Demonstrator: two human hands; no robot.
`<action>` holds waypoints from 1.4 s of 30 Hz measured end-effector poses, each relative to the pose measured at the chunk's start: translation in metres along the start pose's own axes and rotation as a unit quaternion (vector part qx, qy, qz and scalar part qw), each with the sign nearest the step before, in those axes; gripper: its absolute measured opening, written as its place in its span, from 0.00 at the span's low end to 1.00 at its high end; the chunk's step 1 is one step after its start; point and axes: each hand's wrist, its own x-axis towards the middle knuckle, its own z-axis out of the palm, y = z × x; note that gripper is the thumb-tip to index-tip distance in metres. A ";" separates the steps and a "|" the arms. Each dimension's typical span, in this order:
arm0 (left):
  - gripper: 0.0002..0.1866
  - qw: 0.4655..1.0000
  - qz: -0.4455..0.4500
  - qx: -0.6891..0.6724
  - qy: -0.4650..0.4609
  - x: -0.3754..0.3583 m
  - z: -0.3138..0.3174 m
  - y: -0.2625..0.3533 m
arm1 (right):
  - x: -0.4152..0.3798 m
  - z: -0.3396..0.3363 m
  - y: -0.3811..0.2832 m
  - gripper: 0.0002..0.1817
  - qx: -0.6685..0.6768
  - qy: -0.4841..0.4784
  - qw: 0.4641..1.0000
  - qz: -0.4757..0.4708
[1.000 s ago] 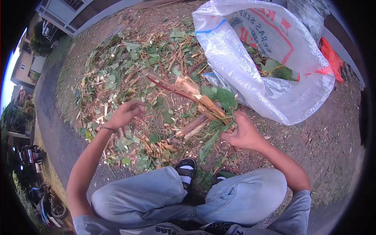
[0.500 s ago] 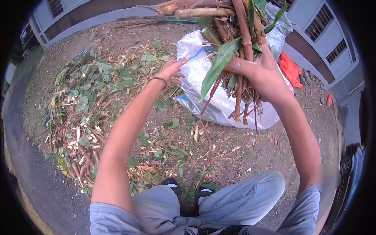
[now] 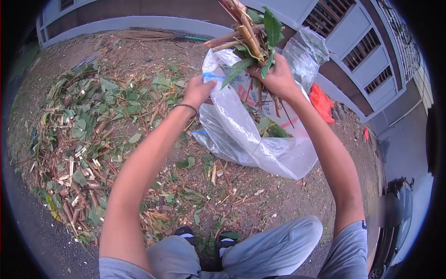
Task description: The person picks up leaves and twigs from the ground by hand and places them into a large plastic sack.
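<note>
My left hand (image 3: 199, 92) is closed on the left rim of a white woven plastic sack (image 3: 237, 125), holding its mouth wide. Leaves and stems show inside the sack, along with some red print. In my right hand (image 3: 277, 80) is a bundle of cut stems (image 3: 251, 39) with green leaves. The bundle is over the sack's mouth, some thin stems hanging down from it into the opening. My fingers around the bundle are partly hidden by the leaves.
A heap of cut stems and leaves (image 3: 83, 139) spreads over the ground at left. Behind the sack lie a stick broom (image 3: 148, 35) and a clear plastic bag (image 3: 306, 53). An orange-red bag (image 3: 322, 104) lies near the wall. A vehicle (image 3: 395, 223) stands at far right.
My left hand has gone from open fingers beside the sack to gripping its rim. My right hand has moved left with the stem bundle. The sack's mouth now gapes wider.
</note>
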 end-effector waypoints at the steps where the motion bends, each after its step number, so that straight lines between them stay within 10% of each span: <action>1: 0.15 1.000 0.014 -0.001 0.002 -0.003 -0.001 0.007 | -0.015 0.008 0.010 0.22 -0.048 0.007 0.997 0.054; 16: 0.13 0.989 0.141 0.024 0.036 -0.008 0.024 0.047 | -0.109 0.001 0.125 0.31 -0.195 -0.258 0.912 0.252; 22: 0.14 0.990 0.125 -0.009 0.069 -0.007 0.023 0.056 | -0.080 -0.020 0.102 0.61 -0.282 -0.387 0.844 0.240; 28: 0.15 0.991 0.103 0.027 0.084 -0.008 0.012 0.051 | -0.077 -0.046 0.035 0.44 -0.150 -0.305 0.902 0.266; 34: 0.16 0.990 0.114 0.032 0.078 -0.005 0.010 0.052 | -0.156 -0.008 -0.058 0.28 -0.097 -0.306 0.924 -0.206; 38: 0.16 0.991 0.102 0.045 0.079 -0.008 0.011 0.052 | -0.179 0.008 -0.063 0.23 -0.265 -0.487 0.819 -0.148; 42: 0.16 0.989 0.112 0.055 0.075 -0.008 -0.001 0.048 | -0.160 -0.015 -0.042 0.12 -0.051 -0.280 0.953 -0.103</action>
